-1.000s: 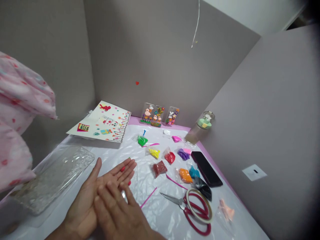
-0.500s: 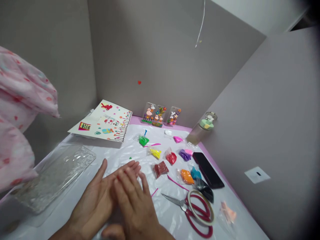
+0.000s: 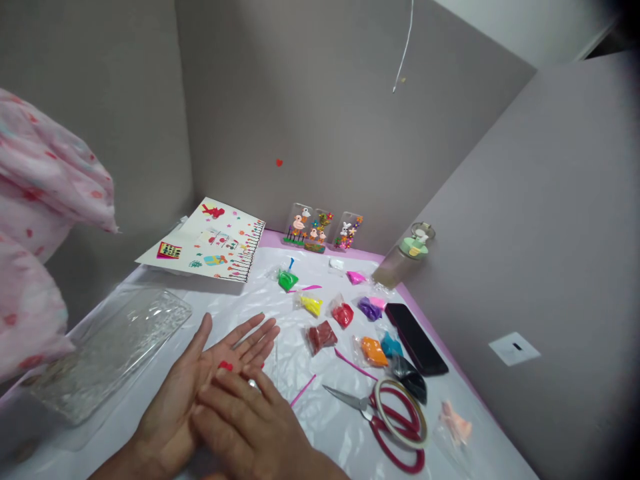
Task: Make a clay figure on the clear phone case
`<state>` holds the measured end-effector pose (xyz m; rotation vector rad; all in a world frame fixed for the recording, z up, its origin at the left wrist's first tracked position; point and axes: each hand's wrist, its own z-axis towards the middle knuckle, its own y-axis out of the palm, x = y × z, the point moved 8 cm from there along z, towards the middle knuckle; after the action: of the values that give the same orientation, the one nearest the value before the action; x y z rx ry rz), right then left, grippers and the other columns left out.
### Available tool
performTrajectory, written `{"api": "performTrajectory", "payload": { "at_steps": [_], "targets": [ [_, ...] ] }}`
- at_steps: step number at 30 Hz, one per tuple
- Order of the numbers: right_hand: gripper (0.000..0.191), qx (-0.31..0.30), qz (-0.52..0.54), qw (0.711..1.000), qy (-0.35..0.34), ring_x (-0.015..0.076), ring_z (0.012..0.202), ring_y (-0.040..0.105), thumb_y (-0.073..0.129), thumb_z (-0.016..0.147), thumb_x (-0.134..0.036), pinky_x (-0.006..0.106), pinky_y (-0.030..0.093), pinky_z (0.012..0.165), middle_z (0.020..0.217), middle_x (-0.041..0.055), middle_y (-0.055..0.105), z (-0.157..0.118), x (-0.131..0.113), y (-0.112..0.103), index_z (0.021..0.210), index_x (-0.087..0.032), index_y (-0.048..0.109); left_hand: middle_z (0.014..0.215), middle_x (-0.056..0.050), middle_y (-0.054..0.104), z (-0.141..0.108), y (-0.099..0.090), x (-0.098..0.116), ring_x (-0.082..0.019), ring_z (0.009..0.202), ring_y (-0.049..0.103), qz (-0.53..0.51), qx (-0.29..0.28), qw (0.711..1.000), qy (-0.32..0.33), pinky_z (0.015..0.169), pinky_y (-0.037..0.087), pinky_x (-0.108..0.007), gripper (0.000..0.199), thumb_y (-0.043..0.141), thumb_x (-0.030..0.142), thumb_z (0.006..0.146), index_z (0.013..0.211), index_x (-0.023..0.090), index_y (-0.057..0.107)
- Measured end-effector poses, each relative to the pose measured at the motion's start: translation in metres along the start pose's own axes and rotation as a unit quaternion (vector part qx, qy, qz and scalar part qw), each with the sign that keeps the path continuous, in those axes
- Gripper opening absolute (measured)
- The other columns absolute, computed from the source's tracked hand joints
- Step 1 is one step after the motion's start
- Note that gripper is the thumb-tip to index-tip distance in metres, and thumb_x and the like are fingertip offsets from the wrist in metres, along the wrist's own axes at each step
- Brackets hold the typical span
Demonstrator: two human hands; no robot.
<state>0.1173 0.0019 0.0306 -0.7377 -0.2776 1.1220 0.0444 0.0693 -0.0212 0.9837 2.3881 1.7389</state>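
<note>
My left hand [image 3: 180,393] is palm up with its fingers stretched out and spread. Small red bits of clay [image 3: 225,366] show on its palm, partly covered by the other hand. Across that palm lies my right hand [image 3: 255,420], palm down, its fingers extended and close together. What lies under the right palm is hidden. A small shiny spot by the right fingers is too small to name. Just beyond the hands, a brown clay packet [image 3: 322,337] and a red clay packet [image 3: 343,313] rest on the white plastic sheet [image 3: 335,430].
Red-handled scissors [image 3: 367,407] lie to the right under a tape roll [image 3: 423,427]. Close by are a black phone [image 3: 417,340], a bottle [image 3: 400,260] and several more clay packets. Left stands a clear tray [image 3: 115,353]; behind it, a decorated notebook [image 3: 215,243]. Decorated clear cases [image 3: 299,223] lean on the wall.
My right hand has slid back toward me along the left palm, uncovering the left fingers and the red clay. The left fingers have spread apart.
</note>
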Motion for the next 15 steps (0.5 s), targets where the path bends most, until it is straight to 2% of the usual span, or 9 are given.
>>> {"api": "performTrajectory", "payload": {
  "at_steps": [3, 5, 7, 9, 12, 15],
  "targets": [
    [0.037, 0.037, -0.004, 0.997, 0.074, 0.024, 0.118, 0.073, 0.047, 0.113, -0.037, 0.038, 0.056, 0.109, 0.121, 0.0126, 0.08, 0.008, 0.014, -0.018, 0.14, -0.016, 0.06, 0.141, -0.025, 0.072, -0.003, 0.003, -0.003, -0.031, 0.135, 0.068, -0.003, -0.007, 1.0, -0.017, 0.119, 0.049, -0.046, 0.068, 0.042, 0.049, 0.112, 0.166, 0.009, 0.032],
    [0.035, 0.037, -0.022, 0.991, 0.129, 0.0253, 0.105, 0.073, 0.051, 0.111, -0.039, 0.039, 0.06, 0.094, 0.116, 0.0131, 0.08, 0.011, 0.024, -0.023, 0.135, -0.015, 0.062, 0.142, -0.024, 0.072, -0.006, 0.004, -0.008, -0.033, 0.135, 0.068, 0.009, -0.001, 0.999, -0.036, 0.118, 0.05, -0.047, 0.066, 0.041, 0.049, 0.112, 0.164, 0.009, 0.038],
    [0.035, 0.029, -0.027, 0.987, 0.157, 0.0255, 0.094, 0.071, 0.056, 0.109, -0.045, 0.039, 0.058, 0.082, 0.106, 0.0106, 0.08, 0.011, 0.029, -0.022, 0.126, -0.017, 0.067, 0.143, -0.022, 0.071, -0.006, 0.004, -0.014, -0.033, 0.136, 0.067, 0.025, 0.007, 0.998, -0.054, 0.116, 0.052, -0.046, 0.065, 0.042, 0.052, 0.111, 0.16, 0.01, 0.046],
    [0.028, 0.026, -0.018, 0.986, 0.163, 0.0247, 0.088, 0.068, 0.057, 0.108, -0.043, 0.038, 0.056, 0.08, 0.098, 0.0079, 0.079, 0.01, 0.031, -0.019, 0.114, -0.019, 0.07, 0.144, -0.021, 0.071, -0.006, 0.004, -0.021, -0.033, 0.137, 0.066, 0.042, 0.006, 0.997, -0.064, 0.114, 0.053, -0.045, 0.066, 0.042, 0.057, 0.109, 0.155, 0.011, 0.052],
    [0.018, 0.033, 0.018, 0.983, 0.177, 0.0227, 0.09, 0.069, 0.057, 0.109, -0.031, 0.036, 0.056, 0.083, 0.096, 0.0063, 0.078, 0.006, 0.035, -0.019, 0.107, -0.021, 0.072, 0.141, -0.018, 0.072, -0.004, 0.0, -0.03, -0.034, 0.137, 0.065, 0.067, -0.009, 0.995, -0.067, 0.111, 0.055, -0.043, 0.065, 0.05, 0.063, 0.105, 0.144, 0.013, 0.065],
    [0.013, 0.054, 0.078, 0.969, 0.226, 0.0205, 0.091, 0.071, 0.061, 0.105, -0.023, 0.031, 0.056, 0.082, 0.099, 0.0057, 0.079, 0.002, 0.046, -0.027, 0.111, -0.021, 0.072, 0.138, -0.011, 0.074, -0.004, -0.008, -0.023, -0.029, 0.14, 0.06, 0.119, -0.001, 0.993, -0.006, 0.108, 0.055, -0.031, 0.046, 0.073, 0.054, 0.096, 0.126, 0.019, 0.077]
  ]
}}
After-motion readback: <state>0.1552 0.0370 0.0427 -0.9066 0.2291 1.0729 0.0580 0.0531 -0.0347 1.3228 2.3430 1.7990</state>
